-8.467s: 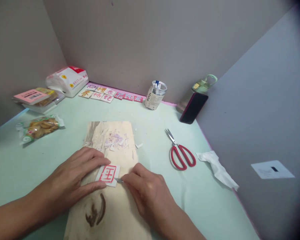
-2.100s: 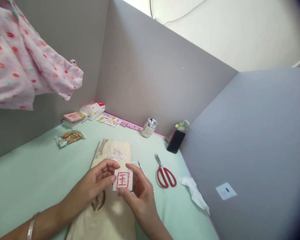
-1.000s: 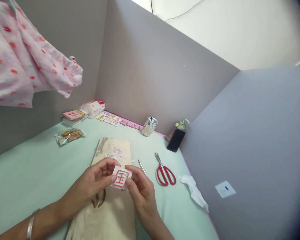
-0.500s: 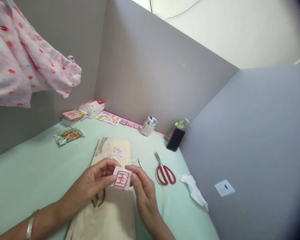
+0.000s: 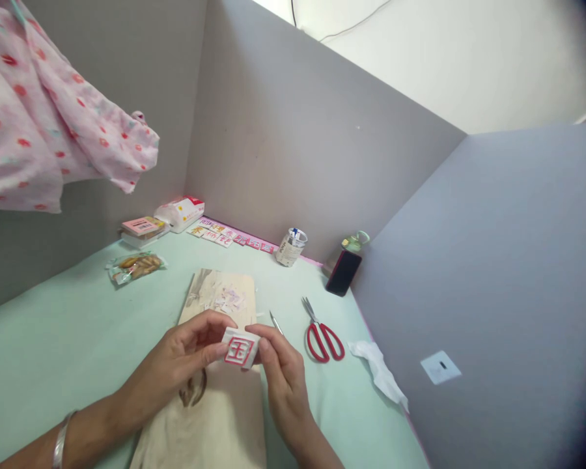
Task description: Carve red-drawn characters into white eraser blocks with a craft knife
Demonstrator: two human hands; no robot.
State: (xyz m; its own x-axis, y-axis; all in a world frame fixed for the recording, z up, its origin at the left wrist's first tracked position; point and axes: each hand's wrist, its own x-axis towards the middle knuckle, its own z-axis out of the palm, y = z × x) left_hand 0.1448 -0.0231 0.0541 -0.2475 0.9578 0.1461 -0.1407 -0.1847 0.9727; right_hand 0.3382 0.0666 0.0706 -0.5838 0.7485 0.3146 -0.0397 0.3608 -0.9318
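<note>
A small white square block [image 5: 239,348] with a red carved character is lifted a little above the wooden board [image 5: 215,404]. My left hand [image 5: 185,355] pinches its left edge with thumb and fingers. On the block's right edge, my right hand [image 5: 278,371] grips it too, and a thin carving knife [image 5: 275,322] sticks up from between that hand's fingers. White and pink shavings [image 5: 227,299] lie on the far end of the board.
Red-handled scissors [image 5: 322,335] and a crumpled tissue [image 5: 378,371] lie to the right. A jar [image 5: 292,247], a dark phone [image 5: 342,273] and a row of finished blocks [image 5: 224,236] stand along the back wall; a snack packet [image 5: 134,267] at left. Grey partitions enclose the green table [image 5: 53,332].
8.5 s ago the block lay on the board, the knife cutting at its edge. Since then both hands lifted it; over the last second it tilted slightly.
</note>
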